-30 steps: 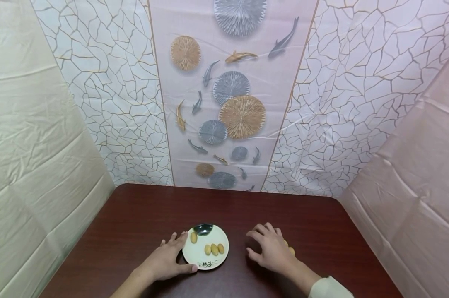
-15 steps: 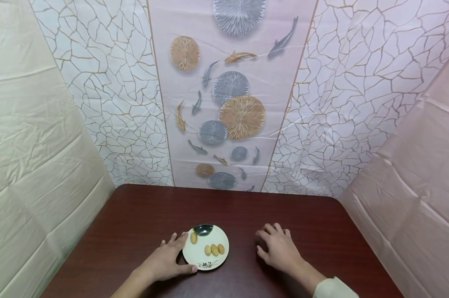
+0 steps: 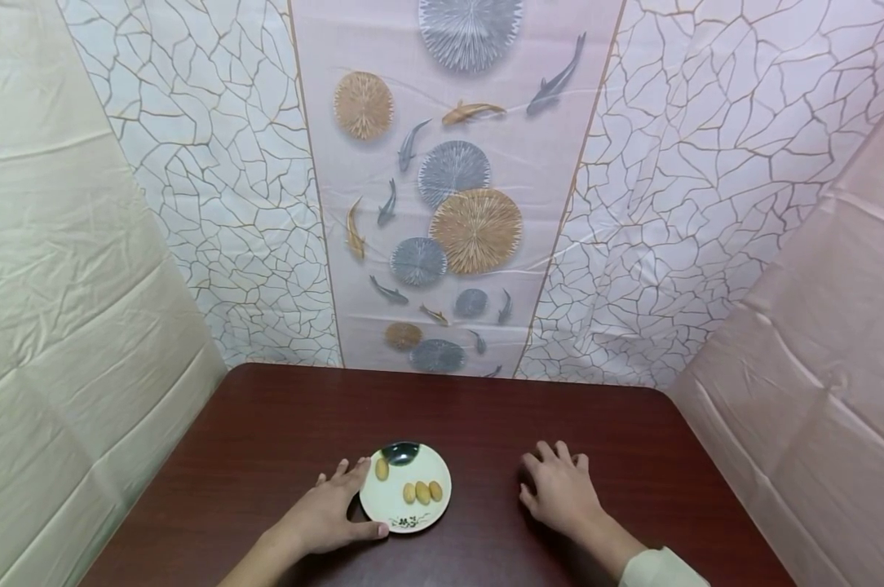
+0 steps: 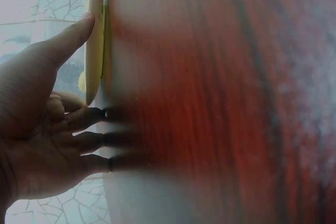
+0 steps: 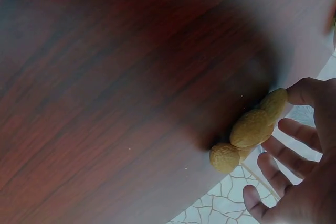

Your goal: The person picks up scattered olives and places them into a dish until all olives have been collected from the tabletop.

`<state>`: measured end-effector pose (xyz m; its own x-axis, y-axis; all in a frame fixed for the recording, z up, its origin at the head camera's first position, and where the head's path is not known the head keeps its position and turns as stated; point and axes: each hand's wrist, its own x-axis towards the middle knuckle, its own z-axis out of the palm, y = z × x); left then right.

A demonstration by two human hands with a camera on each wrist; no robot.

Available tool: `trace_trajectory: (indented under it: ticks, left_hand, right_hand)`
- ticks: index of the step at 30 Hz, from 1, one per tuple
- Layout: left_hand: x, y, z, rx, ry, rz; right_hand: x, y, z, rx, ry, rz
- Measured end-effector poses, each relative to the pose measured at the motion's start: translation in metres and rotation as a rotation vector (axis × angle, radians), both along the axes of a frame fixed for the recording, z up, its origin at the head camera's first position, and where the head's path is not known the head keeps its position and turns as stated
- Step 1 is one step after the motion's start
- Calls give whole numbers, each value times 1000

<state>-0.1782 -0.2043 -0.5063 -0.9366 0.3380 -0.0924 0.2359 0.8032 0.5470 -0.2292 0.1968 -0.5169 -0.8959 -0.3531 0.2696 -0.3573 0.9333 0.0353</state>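
Note:
A small pale round plate (image 3: 388, 504) with a dark green patch at its far rim sits on the table. Several yellow-brown oval fruits (image 3: 422, 492) lie on it, most in a short row and one apart near the green patch. My left hand (image 3: 322, 515) rests at the plate's left side, thumb and forefinger spread along the rim. To the right of the plate is my right hand (image 3: 563, 497), fingers loosely bent. In the right wrist view several more wrinkled oval fruits (image 5: 249, 128) lie clustered beside its thumb; from the head view the hand hides them.
The dark red wooden table (image 3: 457, 408) has a glossy top and rounded far corners. A patterned cloth (image 3: 244, 204) hangs behind it, and plain pale cloths (image 3: 75, 326) hang at both sides.
My right hand has moved to the right over the fruits, which showed beside it a second ago and are now hidden in the head view. The left hand and plate have stayed put.

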Motion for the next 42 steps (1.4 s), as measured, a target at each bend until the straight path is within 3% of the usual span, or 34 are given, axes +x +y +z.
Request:
trace_trajectory:
  ticks: [24,42]
  left_hand:
    - [-2,-2,-3,15,23,-10]
    - [1,-2,-3,18,12,-7]
  right_hand:
    - [0,-1,0,-2,-73,-117]
    - [7,-12,3,-54,-18,-38]
